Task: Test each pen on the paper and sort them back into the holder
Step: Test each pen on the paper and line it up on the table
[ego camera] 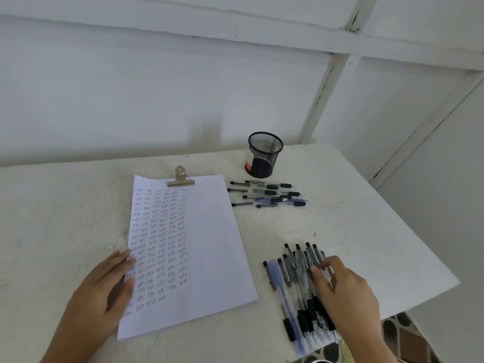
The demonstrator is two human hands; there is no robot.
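A white sheet of paper (201, 247) lies in the middle of the table, its left half covered with rows of small ink marks and its top held by a metal clip (180, 178). My left hand (104, 286) rests flat on the sheet's left edge. Near the front right edge lies a pile of several black and blue pens (296, 284). My right hand (343, 286) is on that pile, with thumb and fingers curled around one pen. A second group of several pens (267, 193) lies beyond the paper. The black mesh holder (264, 155) stands upright behind them and looks empty.
The white table (353, 218) ends close to my right hand, with a patterned floor (408, 334) below it. A white wall rises just behind the holder and along the right side.
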